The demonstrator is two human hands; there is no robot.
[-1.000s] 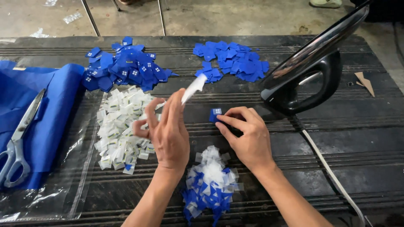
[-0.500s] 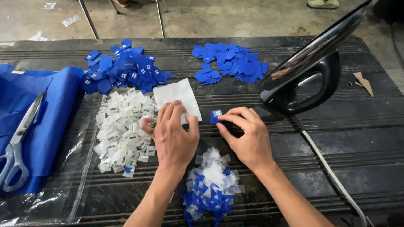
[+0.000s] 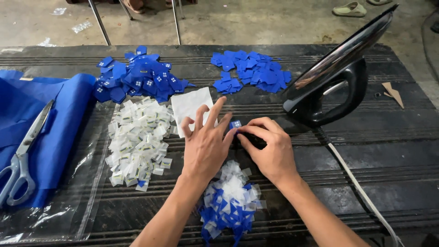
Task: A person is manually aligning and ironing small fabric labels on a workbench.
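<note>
The small blue square fabric patch (image 3: 235, 124) lies on the dark ridged counter (image 3: 393, 137), right between the two hands and just beyond their fingertips. The right hand (image 3: 267, 148) is the nearer one: its thumb and forefinger are drawn together in a narrow grip at the patch's near edge. Whether they actually pinch it or only press beside it is hard to tell, since the fingertips hide that edge. The left hand (image 3: 206, 146) comes in from the other side with its fingers spread and its grip wide open around nothing, the forefinger tip just beside the patch. Its other fingertips rest on the lower edge of a white rectangular sheet of paper or cloth (image 3: 193, 107).

The patch is roughly square, so no long axis shows.

Near the wrists sits a heap of mixed blue and white scraps (image 3: 231, 201). To the left lies a pile of small white labels (image 3: 137, 142), and two piles of blue patches (image 3: 137, 80) sit further back. A black iron (image 3: 338, 77) stands tilted on its heel to the right. Metal scissors (image 3: 23, 155) rest on folded blue cloth (image 3: 59, 119) at far left.
</note>
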